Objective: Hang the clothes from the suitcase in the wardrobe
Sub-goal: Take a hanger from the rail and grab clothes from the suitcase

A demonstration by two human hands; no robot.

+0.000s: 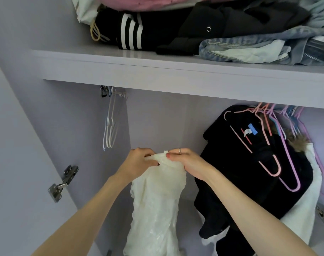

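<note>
A cream lace garment (pixel 155 204) hangs down in front of the open lilac wardrobe (pixel 166 124). My left hand (pixel 139 163) grips its top edge from the left. My right hand (pixel 183 161), with a ring on one finger, pinches the same bunched top from the right. Both hands are close together at the centre of the view. No hanger shows inside the garment. Several empty white hangers (pixel 110 126) hang on the rail at the back left, above and left of my hands.
A black coat (pixel 246 174) on pink and purple hangers (pixel 272 145) hangs at the right, with a white garment (pixel 305 209) behind it. The shelf (pixel 157 71) above holds piled clothes, including jeans (pixel 250 47). Door hinges (pixel 63 183) sit on the left panel.
</note>
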